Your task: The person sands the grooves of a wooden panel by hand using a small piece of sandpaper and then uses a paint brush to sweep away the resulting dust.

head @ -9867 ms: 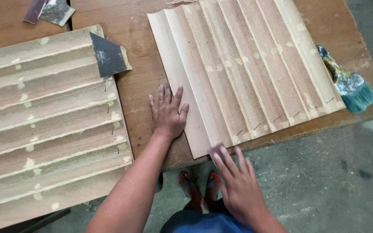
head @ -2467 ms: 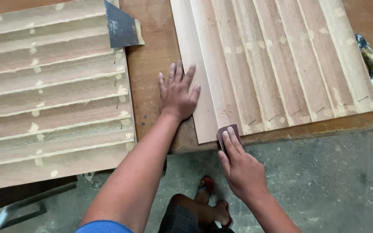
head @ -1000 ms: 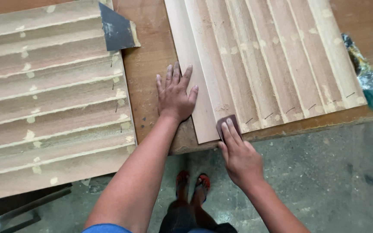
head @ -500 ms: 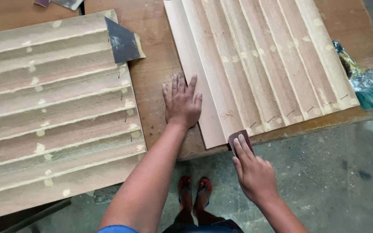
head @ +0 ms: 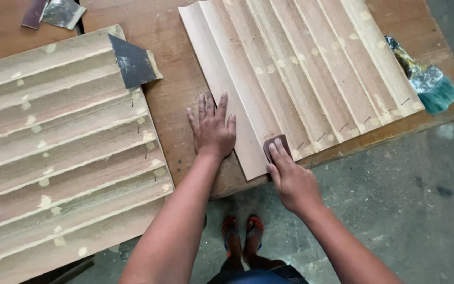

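the right hand (head: 290, 181) presses a small dark sandpaper pad (head: 277, 144) under its first two fingers onto the near edge of the right panel (head: 300, 73), in the groove beside the pale outer strip. fingers are closed down flat on the pad, not curled round it. the left hand (head: 212, 129) lies open and flat, fingers spread, half on the table (head: 169, 105) and half against the panel's left edge, bracing it. the hands are apart, with the pale strip between them.

judging by the surface, the sanding looks early to midway: the strip at the left edge is smooth and even in colour, while the ribs further right carry pale filler dots and rough, streaky grain, plus short dark pencil ticks along the near edge. those ribs look unsanded, though the view is too coarse to be sure. the left panel (head: 59, 152) looks untouched, its filler spots and ragged rib edges plain to see.

both panels are thin wood with long parallel stepped ribs, like louvres, reddish-tan with lighter bands. the table is a worn brown board, dusty. a dark torn sheet of sandpaper (head: 131, 64) rests on the left panel's far corner; more scraps (head: 51, 11) lie at the top left. a brush (head: 426, 84) with teal bristles and a paint-caked handle lies at the table's right corner. below is grey concrete floor (head: 395, 210).
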